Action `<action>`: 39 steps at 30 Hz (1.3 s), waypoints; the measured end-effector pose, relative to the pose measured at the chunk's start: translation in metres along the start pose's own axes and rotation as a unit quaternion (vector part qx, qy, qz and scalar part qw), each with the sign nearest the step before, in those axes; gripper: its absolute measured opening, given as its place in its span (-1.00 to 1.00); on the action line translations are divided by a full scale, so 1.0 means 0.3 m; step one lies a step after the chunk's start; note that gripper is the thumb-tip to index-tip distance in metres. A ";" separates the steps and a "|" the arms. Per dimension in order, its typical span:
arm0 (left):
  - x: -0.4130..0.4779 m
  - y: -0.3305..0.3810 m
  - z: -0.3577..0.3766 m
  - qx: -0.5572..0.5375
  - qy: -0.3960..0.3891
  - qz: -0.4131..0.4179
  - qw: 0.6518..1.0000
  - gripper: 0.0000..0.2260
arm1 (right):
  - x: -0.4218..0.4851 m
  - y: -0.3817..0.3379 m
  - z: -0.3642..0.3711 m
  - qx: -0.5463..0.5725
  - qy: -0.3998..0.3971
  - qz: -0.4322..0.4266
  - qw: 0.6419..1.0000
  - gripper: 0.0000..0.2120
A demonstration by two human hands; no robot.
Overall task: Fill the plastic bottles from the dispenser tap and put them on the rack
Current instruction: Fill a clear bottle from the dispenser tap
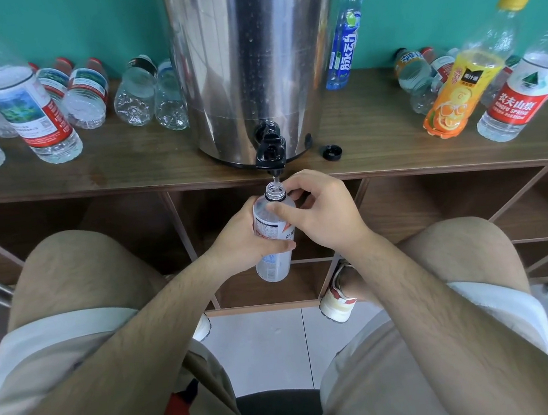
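Observation:
A clear plastic bottle (pixel 275 269) with a white label stands upright and uncapped, its mouth right under the black tap (pixel 271 152) of the steel dispenser (pixel 254 54). A thin stream of water runs from the tap into the bottle neck. My left hand (pixel 239 242) grips the bottle's body from the left. My right hand (pixel 321 208) holds the bottle's shoulder near the neck, thumb across the front. A black cap (pixel 330 151) lies on the wooden shelf top (pixel 143 168) just right of the dispenser.
Several clear bottles lie and stand at the left (pixel 46 107). At the right stand a blue bottle (pixel 344 29), an orange juice bottle (pixel 461 87) and a red-labelled bottle (pixel 521 97). Open wooden rack compartments (pixel 438 208) lie below the shelf. My knees flank the bottle.

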State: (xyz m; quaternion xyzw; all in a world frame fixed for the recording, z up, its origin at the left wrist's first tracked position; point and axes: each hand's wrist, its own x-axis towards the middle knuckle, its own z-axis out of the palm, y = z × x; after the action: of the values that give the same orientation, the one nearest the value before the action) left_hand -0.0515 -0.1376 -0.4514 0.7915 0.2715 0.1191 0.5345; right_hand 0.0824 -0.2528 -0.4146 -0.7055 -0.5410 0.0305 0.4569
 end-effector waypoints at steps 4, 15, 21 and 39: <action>-0.001 -0.002 -0.001 -0.001 0.000 0.000 1.000 -0.32 | -0.002 0.000 -0.003 0.002 0.001 0.000 1.000 -0.80; 0.001 -0.008 -0.002 -0.007 -0.006 0.005 1.000 -0.32 | 0.000 -0.002 -0.003 -0.005 -0.004 -0.004 1.000 -0.80; 0.004 -0.022 -0.004 -0.024 -0.009 0.007 1.000 -0.31 | 0.000 0.008 0.002 0.009 -0.005 0.002 1.000 -0.82; 0.026 -0.055 0.000 0.003 -0.001 0.003 1.000 -0.35 | -0.001 -0.002 0.003 -0.011 -0.008 0.004 1.000 -0.79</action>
State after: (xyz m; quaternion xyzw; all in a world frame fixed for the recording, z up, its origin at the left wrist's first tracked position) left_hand -0.0500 -0.1287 -0.4673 0.7940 0.2687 0.1188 0.5321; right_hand 0.0813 -0.2524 -0.4148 -0.7121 -0.5425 0.0318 0.4444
